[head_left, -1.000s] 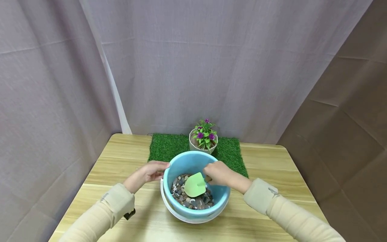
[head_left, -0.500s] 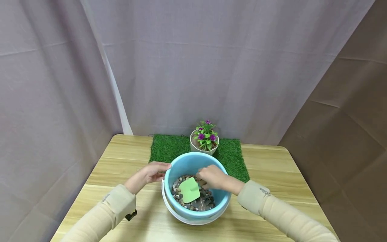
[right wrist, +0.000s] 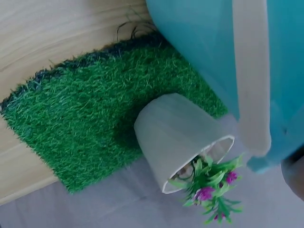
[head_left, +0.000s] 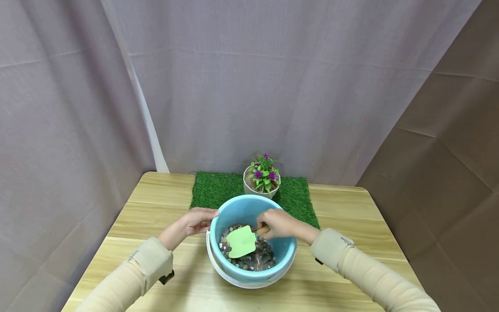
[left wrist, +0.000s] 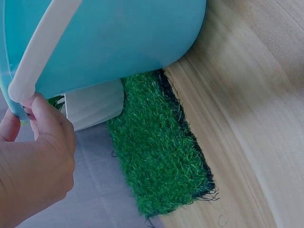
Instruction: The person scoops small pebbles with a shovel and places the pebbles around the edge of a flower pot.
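Note:
A light blue bucket stands on the wooden table with pebbles in its bottom. My left hand pinches the bucket's left rim between thumb and fingers, close to where the white bucket handle joins it. Inside the bucket, my right hand grips the brown handle of a small light green shovel. The shovel's blade lies over the pebbles and points left. Whether any pebbles sit under its edge, I cannot tell. Only a dark, blurred bit at the right edge shows of the hand side in the right wrist view.
Behind the bucket, a white pot with a purple-flowered plant stands on a green artificial grass mat. The table reaches back to grey curtains, with a brown cloth on the right.
My right hand has moved the shovel slightly left over the pebbles, and more of its brown handle now shows. My left hand has stayed on the rim.

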`<control>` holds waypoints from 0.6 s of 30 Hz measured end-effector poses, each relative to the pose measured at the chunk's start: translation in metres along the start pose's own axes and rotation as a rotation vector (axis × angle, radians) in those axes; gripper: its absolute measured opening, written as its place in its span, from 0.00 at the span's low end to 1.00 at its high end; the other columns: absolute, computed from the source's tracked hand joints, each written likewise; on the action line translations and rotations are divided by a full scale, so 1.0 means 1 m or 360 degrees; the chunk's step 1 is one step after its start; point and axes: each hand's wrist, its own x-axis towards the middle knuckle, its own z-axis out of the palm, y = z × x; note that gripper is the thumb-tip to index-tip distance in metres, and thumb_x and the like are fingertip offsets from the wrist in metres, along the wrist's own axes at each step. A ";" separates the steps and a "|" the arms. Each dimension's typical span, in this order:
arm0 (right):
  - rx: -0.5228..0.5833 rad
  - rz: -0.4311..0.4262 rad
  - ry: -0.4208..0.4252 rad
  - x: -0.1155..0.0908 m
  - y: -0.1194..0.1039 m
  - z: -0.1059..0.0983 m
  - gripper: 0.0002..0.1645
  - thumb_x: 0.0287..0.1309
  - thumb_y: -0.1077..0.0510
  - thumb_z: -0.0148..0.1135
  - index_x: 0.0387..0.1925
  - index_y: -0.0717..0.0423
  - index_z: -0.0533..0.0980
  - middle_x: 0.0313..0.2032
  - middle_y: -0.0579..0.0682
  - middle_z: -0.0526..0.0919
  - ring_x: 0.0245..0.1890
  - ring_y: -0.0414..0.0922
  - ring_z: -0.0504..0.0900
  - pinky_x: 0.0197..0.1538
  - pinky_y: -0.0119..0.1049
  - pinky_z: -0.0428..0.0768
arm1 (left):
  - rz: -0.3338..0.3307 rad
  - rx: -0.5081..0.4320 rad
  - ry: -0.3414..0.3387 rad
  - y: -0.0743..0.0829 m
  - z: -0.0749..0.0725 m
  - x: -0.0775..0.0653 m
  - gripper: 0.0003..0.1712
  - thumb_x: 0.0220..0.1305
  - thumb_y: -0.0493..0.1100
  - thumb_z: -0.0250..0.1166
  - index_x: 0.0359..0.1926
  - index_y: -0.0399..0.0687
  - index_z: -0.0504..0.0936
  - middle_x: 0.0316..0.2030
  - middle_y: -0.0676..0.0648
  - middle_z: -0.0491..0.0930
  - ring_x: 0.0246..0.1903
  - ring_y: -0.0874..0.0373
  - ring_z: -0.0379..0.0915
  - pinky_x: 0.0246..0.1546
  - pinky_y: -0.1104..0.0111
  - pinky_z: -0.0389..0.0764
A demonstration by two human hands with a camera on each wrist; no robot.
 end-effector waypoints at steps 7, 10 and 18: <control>0.0177 0.0036 0.0053 -0.001 0.004 -0.013 0.06 0.45 0.59 0.70 0.26 0.50 0.79 0.19 0.39 0.71 0.19 0.31 0.60 0.23 0.22 0.61 | -0.0006 0.0000 0.0003 0.002 0.000 0.000 0.28 0.66 0.38 0.58 0.62 0.27 0.64 0.27 0.53 0.78 0.27 0.66 0.76 0.32 0.79 0.85; 0.0224 0.0039 0.0039 -0.001 0.006 -0.014 0.06 0.45 0.60 0.70 0.27 0.51 0.79 0.20 0.39 0.74 0.19 0.31 0.61 0.24 0.22 0.64 | -0.0003 -0.0007 -0.0013 0.002 0.000 0.001 0.28 0.66 0.38 0.58 0.62 0.26 0.63 0.27 0.53 0.78 0.26 0.66 0.76 0.31 0.80 0.84; 0.0379 0.0036 0.0045 -0.003 0.009 -0.015 0.07 0.45 0.61 0.70 0.27 0.52 0.79 0.23 0.42 0.79 0.19 0.31 0.65 0.23 0.22 0.68 | -0.0010 -0.0014 0.0003 0.000 0.000 0.001 0.28 0.66 0.38 0.57 0.62 0.26 0.64 0.26 0.53 0.78 0.26 0.66 0.76 0.31 0.80 0.84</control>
